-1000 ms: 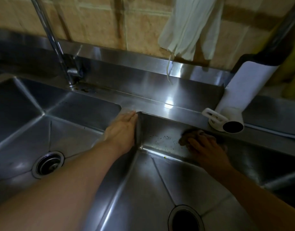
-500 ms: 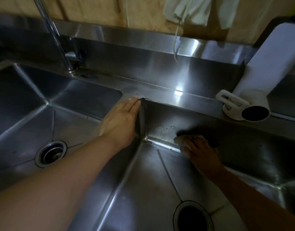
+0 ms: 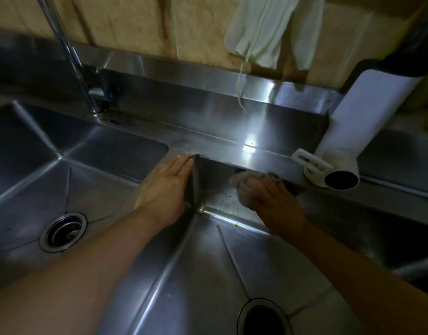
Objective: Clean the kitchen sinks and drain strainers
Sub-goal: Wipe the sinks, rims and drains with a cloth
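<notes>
Two steel sinks lie side by side. The left sink (image 3: 34, 180) has a drain strainer (image 3: 63, 232) in its floor. The right sink (image 3: 208, 269) has an open dark drain hole (image 3: 263, 319) at the bottom edge. My left hand (image 3: 165, 189) rests flat, fingers together, on the divider between the basins. My right hand (image 3: 273, 201) presses a crumpled greyish cloth (image 3: 244, 186) against the back wall of the right sink, just under the rim. Dark specks (image 3: 222, 197) dot that wall to the left of the cloth.
A tall chrome faucet (image 3: 70, 59) rises from the back ledge behind the left sink. A white tube-shaped fixture (image 3: 341, 175) with a dark round opening sits on the ledge at the right. A pale cloth (image 3: 268, 30) hangs on the wall above.
My right hand with the cloth has moved up the back wall, from near the sink floor to just under the rim. My left hand stays on the divider.
</notes>
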{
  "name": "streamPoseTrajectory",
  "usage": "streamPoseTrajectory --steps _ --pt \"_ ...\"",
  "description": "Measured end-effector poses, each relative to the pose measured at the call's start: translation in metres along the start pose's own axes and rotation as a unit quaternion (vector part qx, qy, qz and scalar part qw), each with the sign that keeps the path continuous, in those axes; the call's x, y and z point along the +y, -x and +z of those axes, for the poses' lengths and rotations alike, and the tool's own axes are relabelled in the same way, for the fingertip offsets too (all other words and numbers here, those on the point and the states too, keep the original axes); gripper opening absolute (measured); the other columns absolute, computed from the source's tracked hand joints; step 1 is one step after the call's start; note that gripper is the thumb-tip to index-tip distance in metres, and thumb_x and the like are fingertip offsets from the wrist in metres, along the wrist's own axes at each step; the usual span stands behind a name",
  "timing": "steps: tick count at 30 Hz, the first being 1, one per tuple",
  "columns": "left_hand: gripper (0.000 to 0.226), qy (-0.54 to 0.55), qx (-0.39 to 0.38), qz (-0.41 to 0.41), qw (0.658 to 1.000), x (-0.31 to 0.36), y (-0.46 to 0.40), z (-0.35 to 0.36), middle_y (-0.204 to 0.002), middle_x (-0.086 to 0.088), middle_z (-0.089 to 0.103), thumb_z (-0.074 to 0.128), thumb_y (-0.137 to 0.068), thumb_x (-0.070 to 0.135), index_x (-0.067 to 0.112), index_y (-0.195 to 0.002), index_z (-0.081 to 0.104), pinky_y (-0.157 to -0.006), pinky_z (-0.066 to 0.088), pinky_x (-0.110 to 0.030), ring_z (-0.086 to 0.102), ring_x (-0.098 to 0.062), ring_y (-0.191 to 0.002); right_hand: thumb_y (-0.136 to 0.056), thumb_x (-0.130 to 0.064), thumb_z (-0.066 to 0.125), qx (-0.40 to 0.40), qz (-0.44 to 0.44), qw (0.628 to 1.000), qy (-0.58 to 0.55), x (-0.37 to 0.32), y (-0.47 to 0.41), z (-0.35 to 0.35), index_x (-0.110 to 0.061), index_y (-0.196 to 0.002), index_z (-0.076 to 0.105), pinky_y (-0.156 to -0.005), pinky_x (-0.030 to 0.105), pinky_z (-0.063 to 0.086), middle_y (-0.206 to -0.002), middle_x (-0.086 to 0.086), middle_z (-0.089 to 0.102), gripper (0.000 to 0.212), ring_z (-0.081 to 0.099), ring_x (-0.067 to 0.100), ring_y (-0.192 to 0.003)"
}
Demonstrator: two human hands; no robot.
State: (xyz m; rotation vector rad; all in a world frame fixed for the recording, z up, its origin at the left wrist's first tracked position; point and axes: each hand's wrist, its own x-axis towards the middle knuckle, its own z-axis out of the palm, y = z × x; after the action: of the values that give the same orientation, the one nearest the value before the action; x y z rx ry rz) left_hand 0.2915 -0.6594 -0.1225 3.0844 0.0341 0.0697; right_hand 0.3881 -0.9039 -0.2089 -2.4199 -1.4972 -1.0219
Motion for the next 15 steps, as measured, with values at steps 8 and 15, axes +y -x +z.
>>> streamPoseTrajectory --steps 8,15 --pt "0.09 0.006 0.03 0.005 1.0 -0.005 -0.002 0.01 -0.16 0.0 0.007 0.055 -0.074 0.01 0.015 -0.152 0.012 -0.119 0.01 -0.03 0.006 -0.014 -0.147 -0.074 -0.02 0.057 -0.135 -0.022 0.989 0.049 -0.042 0.037 0.065 -0.011 -0.109 0.073 -0.091 0.036 0.045 -0.112 0.005 0.07 0.039 0.064 0.028 -0.103" --pt "0.086 0.032 0.053 0.0 0.998 -0.004 -0.001 0.011 -0.16 0.003 0.008 0.052 -0.077 0.004 0.017 -0.152 0.013 -0.12 0.01 -0.029 0.007 -0.012 -0.147 -0.049 -0.03 0.088 -0.242 0.02 0.97 0.004 -0.052 0.021 0.054 -0.016 -0.101 0.076 -0.084 0.031 0.055 -0.106 0.001 0.072 0.055 0.069 0.02 -0.097"
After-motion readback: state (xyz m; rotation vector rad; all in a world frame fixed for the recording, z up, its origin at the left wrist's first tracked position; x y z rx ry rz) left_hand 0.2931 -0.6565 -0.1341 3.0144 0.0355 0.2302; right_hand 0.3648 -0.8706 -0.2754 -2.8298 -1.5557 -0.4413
